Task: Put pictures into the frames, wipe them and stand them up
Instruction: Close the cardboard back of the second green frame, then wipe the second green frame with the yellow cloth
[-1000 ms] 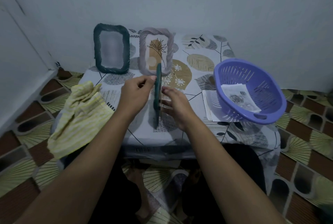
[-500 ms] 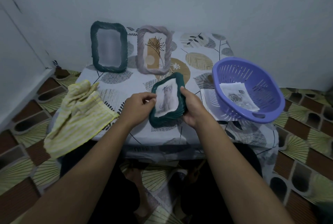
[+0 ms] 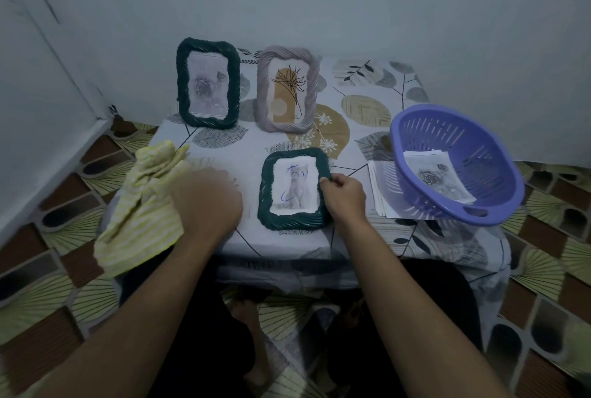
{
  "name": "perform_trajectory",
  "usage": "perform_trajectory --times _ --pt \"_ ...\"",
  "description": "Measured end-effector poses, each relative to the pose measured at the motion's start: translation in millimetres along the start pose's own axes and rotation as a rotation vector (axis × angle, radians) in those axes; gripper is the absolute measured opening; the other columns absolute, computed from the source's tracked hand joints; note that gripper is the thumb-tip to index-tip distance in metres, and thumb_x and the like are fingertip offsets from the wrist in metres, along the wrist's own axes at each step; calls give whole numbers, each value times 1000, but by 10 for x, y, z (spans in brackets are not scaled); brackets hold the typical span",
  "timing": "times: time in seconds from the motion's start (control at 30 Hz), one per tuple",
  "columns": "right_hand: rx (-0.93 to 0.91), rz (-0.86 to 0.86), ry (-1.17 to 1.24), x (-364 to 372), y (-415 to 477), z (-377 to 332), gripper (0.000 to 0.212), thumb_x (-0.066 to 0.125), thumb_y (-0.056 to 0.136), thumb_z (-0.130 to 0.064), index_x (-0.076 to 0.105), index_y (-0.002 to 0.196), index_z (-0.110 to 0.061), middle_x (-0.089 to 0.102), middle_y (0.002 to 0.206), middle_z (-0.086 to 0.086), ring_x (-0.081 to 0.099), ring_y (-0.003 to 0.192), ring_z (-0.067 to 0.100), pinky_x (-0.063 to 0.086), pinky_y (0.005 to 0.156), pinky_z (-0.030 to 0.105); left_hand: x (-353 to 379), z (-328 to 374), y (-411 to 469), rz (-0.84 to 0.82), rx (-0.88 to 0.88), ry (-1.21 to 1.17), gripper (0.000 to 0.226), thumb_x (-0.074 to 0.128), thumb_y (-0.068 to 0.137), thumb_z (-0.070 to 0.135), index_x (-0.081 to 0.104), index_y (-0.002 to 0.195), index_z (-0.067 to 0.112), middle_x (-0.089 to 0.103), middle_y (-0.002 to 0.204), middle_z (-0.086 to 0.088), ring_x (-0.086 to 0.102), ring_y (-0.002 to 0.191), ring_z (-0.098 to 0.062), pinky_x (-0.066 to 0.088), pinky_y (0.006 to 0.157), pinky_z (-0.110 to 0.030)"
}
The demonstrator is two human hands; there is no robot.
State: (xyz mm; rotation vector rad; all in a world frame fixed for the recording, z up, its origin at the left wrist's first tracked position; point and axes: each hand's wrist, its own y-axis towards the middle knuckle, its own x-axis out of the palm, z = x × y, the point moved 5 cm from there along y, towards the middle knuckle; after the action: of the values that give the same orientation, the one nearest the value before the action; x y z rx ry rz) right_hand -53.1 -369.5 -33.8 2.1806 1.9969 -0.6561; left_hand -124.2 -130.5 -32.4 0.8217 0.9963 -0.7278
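Note:
A small dark green frame with a cat picture lies face up on the table near the front edge. My right hand pinches its right rim. My left hand reaches left and touches the yellow striped cloth that hangs over the table's left edge; whether the fingers grip it I cannot tell, as the hand is blurred. Two frames stand upright at the back: a dark green frame with a rose picture and a pale mauve frame with a flower drawing.
A purple plastic basket holding loose pictures sits tilted at the table's right, on a stack of papers. The low table has a leaf-print cover and stands against a white wall. Patterned floor tiles surround it.
The small green frame went from held on edge to lying flat, face up. My left hand let go of it and moved left onto the yellow cloth. My right hand stays on the frame.

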Motion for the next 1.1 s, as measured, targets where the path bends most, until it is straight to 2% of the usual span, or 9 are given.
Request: perform_trajectory --times 0.17,0.27,0.4,0.5,0.57,0.67,0.77,0.9,1.1 --pt "-62 34 -132 -50 10 -37 19 62 93 -26 71 102 -11 72 91 6 62 90 22 45 80 26 63 -103 -28 -76 -60 -57 44 54 91 23 53 134 12 51 138 -14 40 128 -37 32 102 -52" --pt "-34 -5 -36 -23 23 -30 17 58 93 -26 62 104 -14 68 97 1 61 90 19 43 75 29 58 -67 -25 -52 -23 -190 49 55 85 3 52 134 5 50 134 -22 43 123 -41 36 101 -52" --pt "46 -73 144 88 14 -40 14 49 95 -29 50 105 -18 61 97 2 58 84 17 47 72 34 17 69 -16 -83 75 -433 58 50 76 -14 52 132 -1 48 130 -24 52 111 -33 33 96 -22" --pt "86 -109 271 201 1 -34 26 46 100 -35 45 114 -13 61 101 7 61 90 22 53 80 40 -11 139 -6 -116 180 -546 48 61 79 -2 58 127 1 58 122 -19 60 100 -25 35 86 -10" --pt "97 -126 324 243 3 -21 33 44 103 -36 43 121 -8 59 104 9 60 91 21 52 73 34 -60 164 -7 -121 235 -614 42 64 82 16 61 123 3 62 117 -15 61 97 -20 38 85 -6" --pt "104 -130 377 250 23 8 29 43 105 -35 42 121 -10 58 105 6 59 91 17 49 71 32 -101 134 16 -25 280 -485 46 46 86 36 63 120 10 62 120 -10 53 113 -27 37 99 -30" --pt "113 -120 448 251 13 0 25 43 106 -34 43 119 -13 60 107 8 61 97 20 55 82 38 -64 11 75 -25 165 -213 50 41 89 32 55 133 14 52 137 -10 37 129 -32 30 105 -50" --pt "131 -83 514 245 10 -8 28 47 104 -36 48 119 -12 64 114 12 64 106 28 55 94 49 52 -78 126 -128 132 -28 40 52 94 31 59 131 18 53 140 -5 36 134 -29 25 107 -48" --pt "67 -80 667 144 -12 -106 32 52 103 -33 62 120 -7 73 109 12 71 101 29 57 91 51 -155 -53 198 126 42 -106 19 57 92 37 65 95 20 67 104 -3 53 109 -30 27 97 -46"
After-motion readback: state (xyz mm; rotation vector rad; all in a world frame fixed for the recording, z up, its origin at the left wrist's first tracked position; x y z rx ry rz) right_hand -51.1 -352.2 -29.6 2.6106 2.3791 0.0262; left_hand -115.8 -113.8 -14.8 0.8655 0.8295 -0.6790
